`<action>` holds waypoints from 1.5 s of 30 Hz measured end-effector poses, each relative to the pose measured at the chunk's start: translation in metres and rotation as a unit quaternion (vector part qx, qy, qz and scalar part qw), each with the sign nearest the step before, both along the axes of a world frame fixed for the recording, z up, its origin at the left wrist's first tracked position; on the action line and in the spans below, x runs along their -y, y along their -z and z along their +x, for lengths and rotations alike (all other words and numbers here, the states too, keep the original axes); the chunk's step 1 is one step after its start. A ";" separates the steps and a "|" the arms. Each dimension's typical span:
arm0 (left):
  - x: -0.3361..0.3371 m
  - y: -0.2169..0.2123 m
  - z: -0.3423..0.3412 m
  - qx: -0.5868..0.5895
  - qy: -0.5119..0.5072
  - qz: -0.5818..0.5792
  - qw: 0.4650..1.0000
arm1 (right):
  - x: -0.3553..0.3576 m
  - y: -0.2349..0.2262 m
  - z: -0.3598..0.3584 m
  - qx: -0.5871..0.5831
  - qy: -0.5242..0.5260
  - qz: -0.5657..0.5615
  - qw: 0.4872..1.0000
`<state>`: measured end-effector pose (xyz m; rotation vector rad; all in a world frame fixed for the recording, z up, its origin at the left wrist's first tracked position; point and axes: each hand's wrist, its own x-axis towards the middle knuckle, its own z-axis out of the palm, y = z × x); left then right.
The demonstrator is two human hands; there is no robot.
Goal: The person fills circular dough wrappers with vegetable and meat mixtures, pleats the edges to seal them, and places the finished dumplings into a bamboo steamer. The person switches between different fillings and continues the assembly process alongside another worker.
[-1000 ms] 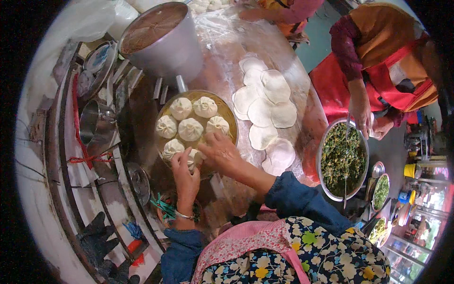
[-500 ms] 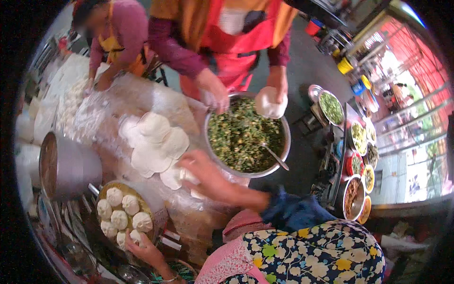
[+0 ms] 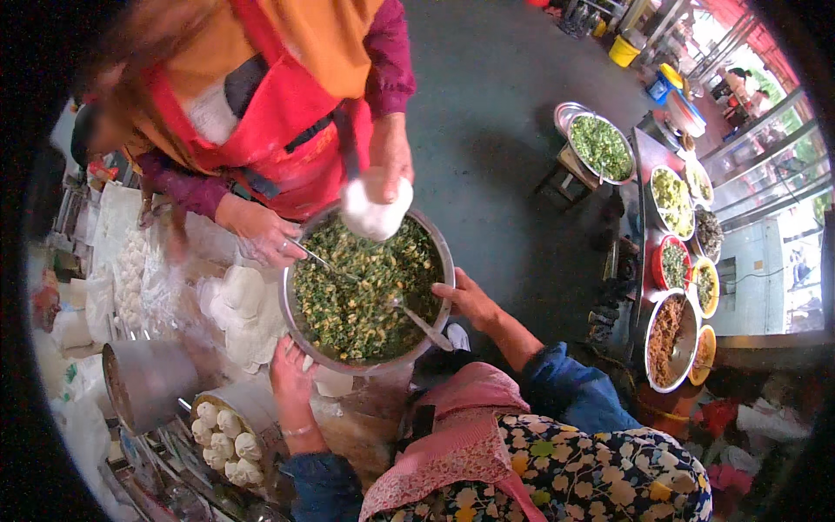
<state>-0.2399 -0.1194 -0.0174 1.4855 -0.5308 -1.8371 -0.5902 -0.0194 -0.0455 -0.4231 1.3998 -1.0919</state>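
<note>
Both hands grip the steel bowl of chopped green filling [image 3: 370, 291] at the tabletop's right end: left hand [image 3: 291, 374] closed on its near-left rim, right hand [image 3: 470, 300] on its right rim.

I grip a wide, round metal bowl [image 3: 369, 364] by its rim, my left hand [image 3: 291, 376] on the near-left edge and my right hand [image 3: 470, 302] on the right edge. It sits level on the counter [image 3: 365, 418], filled nearly to the brim with chopped green filling [image 3: 357, 296] flecked pale yellow. A metal spoon [image 3: 420, 324] lies in the filling, handle toward my right hand.
</note>
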 end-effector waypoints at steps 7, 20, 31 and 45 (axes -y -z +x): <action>0.060 -0.011 -0.029 -0.014 0.009 0.094 0.995 | 0.027 0.038 -0.002 -0.030 -0.024 -0.022 0.999; 0.054 0.071 -0.063 -0.114 0.129 -0.008 0.985 | -0.044 0.050 -0.051 -0.130 0.033 -0.077 0.988; -0.049 -0.038 -0.259 -0.067 0.246 -0.014 0.967 | -0.223 -0.013 -0.172 -0.130 0.190 -0.077 0.970; 0.028 -0.021 -0.735 -0.017 0.411 0.050 0.910 | -0.212 0.011 -0.453 -0.111 0.454 0.006 0.884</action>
